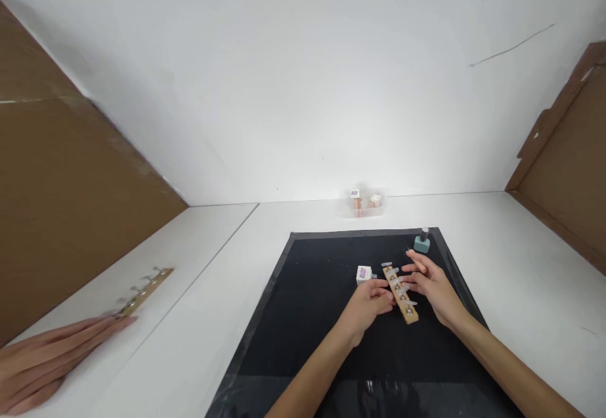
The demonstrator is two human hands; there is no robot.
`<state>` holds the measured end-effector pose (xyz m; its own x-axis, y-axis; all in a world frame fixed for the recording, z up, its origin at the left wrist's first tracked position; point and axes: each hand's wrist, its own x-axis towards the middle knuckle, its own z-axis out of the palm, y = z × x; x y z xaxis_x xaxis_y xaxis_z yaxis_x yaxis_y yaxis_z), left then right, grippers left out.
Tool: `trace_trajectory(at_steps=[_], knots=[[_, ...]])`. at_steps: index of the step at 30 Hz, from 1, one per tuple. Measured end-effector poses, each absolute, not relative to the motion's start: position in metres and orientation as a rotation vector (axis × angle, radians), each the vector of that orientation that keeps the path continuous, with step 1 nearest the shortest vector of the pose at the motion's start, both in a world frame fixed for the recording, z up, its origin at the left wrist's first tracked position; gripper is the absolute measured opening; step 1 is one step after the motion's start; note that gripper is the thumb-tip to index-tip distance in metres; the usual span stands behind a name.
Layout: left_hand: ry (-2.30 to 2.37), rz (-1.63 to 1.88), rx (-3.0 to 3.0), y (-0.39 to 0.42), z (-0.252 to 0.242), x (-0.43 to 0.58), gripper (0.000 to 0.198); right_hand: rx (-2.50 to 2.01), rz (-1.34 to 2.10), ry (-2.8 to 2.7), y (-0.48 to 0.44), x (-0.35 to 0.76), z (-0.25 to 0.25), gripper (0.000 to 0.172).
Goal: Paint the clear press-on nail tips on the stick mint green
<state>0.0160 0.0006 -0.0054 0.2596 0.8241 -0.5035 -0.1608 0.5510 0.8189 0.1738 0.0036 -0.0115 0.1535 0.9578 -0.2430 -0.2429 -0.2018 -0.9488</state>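
Fingers of the left hand (368, 307) are loosely curled, with a gap between the index finger and the thumb, and their tips lie at the left edge of a narrow, light-brown wooden strip (408, 314); whether they grip it or merely rest against it, I cannot tell from this angle. Fingers of the right hand (434, 290) are spread apart and released, bent slightly towards the strip's right side, with the index finger reaching farthest forward, close to the pale tips.

The strip lies slantwise between the two hands, over the right half of a flat black rectangular mat (307, 323), its near end pointing towards the person. Along it stands a row of shiny round metal stands (409, 310), carrying pale, translucent, nail-shaped tips (403, 290) that point out to the sides.

Just beyond the left hand sits a small white box with a purple print (364, 273). Past the right hand, near the mat's far right corner, stands a squat teal-green bottle with a dark cap (421, 244).

Behind the mat, on the white tabletop (189, 355), is a clear plastic tray (346, 211) holding small white-topped pieces (355, 193). Well apart at the left, a second wooden strip with metal stands (150, 288) meets a blurred, brown, folded shape (52, 362).
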Motion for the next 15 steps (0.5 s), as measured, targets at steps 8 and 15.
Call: trace_trajectory(at_steps=[8,15], knots=[[1.133,0.852,0.637,-0.005,-0.007,0.026,0.034,-1.239,1.305,-0.792,0.003,0.171,-0.01,0.041],[0.945,0.885,0.602,-0.004,0.008,0.021,0.049,-1.141,1.252,-0.837,0.0,0.17,-0.002,0.039]])
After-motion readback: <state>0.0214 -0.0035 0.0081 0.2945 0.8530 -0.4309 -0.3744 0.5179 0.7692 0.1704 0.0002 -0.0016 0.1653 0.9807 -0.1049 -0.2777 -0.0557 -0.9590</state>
